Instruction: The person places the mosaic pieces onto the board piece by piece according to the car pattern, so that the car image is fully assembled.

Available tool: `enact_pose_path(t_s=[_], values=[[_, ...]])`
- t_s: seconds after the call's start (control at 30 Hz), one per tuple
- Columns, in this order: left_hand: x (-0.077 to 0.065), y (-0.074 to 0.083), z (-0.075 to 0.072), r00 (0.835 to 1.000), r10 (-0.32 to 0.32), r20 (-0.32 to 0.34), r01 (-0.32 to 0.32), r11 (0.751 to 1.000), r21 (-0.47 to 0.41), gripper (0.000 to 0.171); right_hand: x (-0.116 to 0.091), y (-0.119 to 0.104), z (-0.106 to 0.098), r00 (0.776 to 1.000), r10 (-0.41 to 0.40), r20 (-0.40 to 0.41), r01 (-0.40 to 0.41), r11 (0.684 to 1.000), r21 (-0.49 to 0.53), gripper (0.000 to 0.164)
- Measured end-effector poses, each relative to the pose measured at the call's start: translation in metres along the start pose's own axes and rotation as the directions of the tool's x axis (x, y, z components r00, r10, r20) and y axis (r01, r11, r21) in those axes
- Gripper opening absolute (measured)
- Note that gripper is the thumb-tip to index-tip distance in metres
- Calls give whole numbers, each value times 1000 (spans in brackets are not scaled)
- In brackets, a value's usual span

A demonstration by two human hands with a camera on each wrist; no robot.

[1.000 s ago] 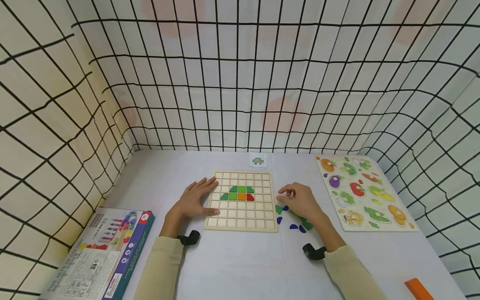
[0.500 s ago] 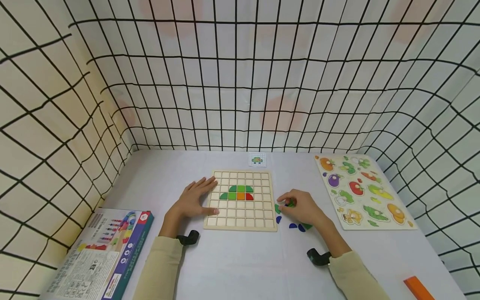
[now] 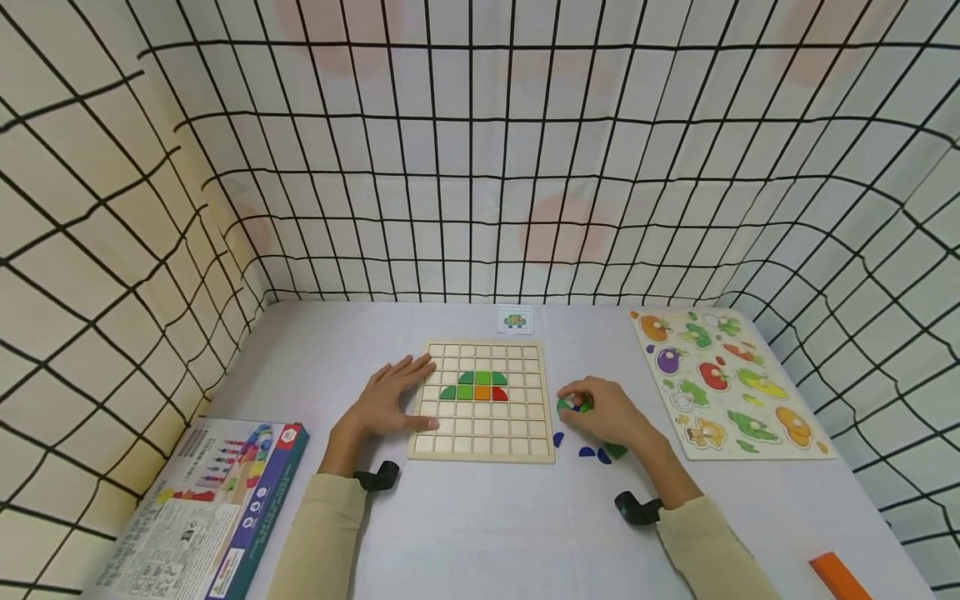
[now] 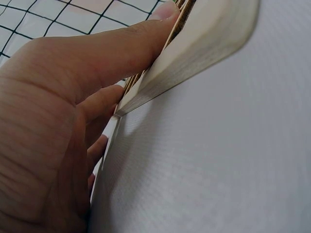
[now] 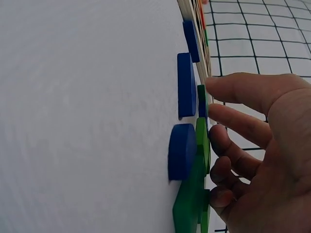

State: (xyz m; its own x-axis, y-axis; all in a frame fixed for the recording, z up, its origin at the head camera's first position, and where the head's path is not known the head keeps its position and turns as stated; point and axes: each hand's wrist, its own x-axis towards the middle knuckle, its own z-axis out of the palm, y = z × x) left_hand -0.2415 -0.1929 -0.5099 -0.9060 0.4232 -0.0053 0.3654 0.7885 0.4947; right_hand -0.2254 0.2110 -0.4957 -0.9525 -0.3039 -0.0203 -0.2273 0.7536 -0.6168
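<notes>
My left hand (image 3: pixel 386 404) lies spread at the left side of a wooden grid board (image 3: pixel 480 450), thumb and fingertips on its edge. Green, orange and red tiles (image 3: pixel 483 392) form a dome shape in the board's cells. Right of the board, my right hand (image 3: pixel 607 412) pinches a green tile (image 3: pixel 562 405) between thumb and index finger, its other fingers curled. In the right wrist view this tile (image 5: pixel 201 94) stands right at the thumb tip. Blue half-round tiles (image 3: pixel 587 452) and a dark green tile (image 3: pixel 615 451) lie below that hand, which partly hides more tiles.
A small pattern card (image 3: pixel 515 320) lies behind the board. To the right is a vegetable picture puzzle (image 3: pixel 720 408), and at front right an orange block (image 3: pixel 838 577). A printed box (image 3: pixel 202 508) lies at left. Black netting (image 3: pixel 472 175) encloses the table's back and sides.
My right hand has dropped lower over the loose tiles, and its thumb and index finger have closed on the green tile, shifting it slightly. My left hand has stayed on the board.
</notes>
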Motion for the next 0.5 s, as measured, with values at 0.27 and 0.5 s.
enact_pose_path(t_s=[0.27,0.5], values=[[0,-1,1,1000,-10,5,10,1000,-2,105,0,1,0,1000,9,10,-9,1000,-5,27],[0,-1,1,1000,-5,2,5,1000,5,104,1,2,0,998,49,-33,-49,999,-2,23]])
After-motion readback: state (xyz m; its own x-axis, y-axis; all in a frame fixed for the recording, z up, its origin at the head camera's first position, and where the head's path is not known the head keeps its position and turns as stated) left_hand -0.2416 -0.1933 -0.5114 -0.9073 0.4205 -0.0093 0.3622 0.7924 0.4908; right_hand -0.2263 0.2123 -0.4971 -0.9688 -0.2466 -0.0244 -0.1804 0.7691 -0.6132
